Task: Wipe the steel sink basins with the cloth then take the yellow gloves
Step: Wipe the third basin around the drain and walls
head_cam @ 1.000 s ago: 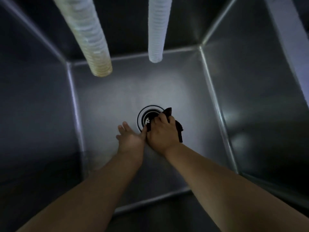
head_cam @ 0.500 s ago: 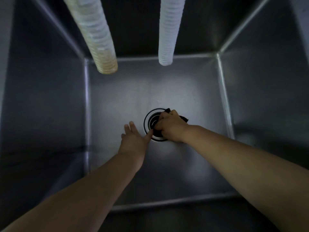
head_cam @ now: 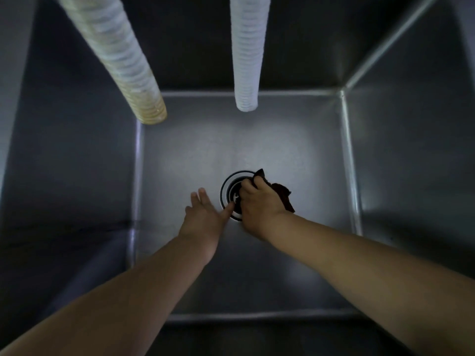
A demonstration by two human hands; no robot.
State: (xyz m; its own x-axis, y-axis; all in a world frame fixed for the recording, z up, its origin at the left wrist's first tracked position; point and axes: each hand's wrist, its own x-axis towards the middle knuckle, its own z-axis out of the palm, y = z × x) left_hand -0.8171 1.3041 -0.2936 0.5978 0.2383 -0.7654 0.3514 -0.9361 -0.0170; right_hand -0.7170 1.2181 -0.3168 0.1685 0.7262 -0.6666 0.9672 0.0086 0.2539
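The right hand (head_cam: 259, 204) is gripping a dark cloth (head_cam: 281, 195), with the fingers curled over it, and is pressing it down on the right side of the round drain (head_cam: 228, 194) in the floor of the steel sink basin (head_cam: 205, 150). Parts of the cloth are sticking out beyond the hand: one corner is pointing away from the knuckles, and a bigger fold is lying to the right of the grip, on the steel.

The left hand (head_cam: 203, 217) is lying just to the left of the grip, flat on the basin floor, with straight fingers and nothing inside it. Its thumb is reaching to the rim of the drain and is perhaps touching the right hand, but the light is weak there and I cannot tell for sure.

The basin is deep, with four dull grey walls around the grip. The floor is looking brighter beyond the drain and darker near the person. Above and beyond the grip, two ribbed hoses are hanging down into the basin: a yellowish hose (head_cam: 128, 73) to the left and a white hose (head_cam: 246, 60) almost straight ahead. Their ends are well apart from the cloth.
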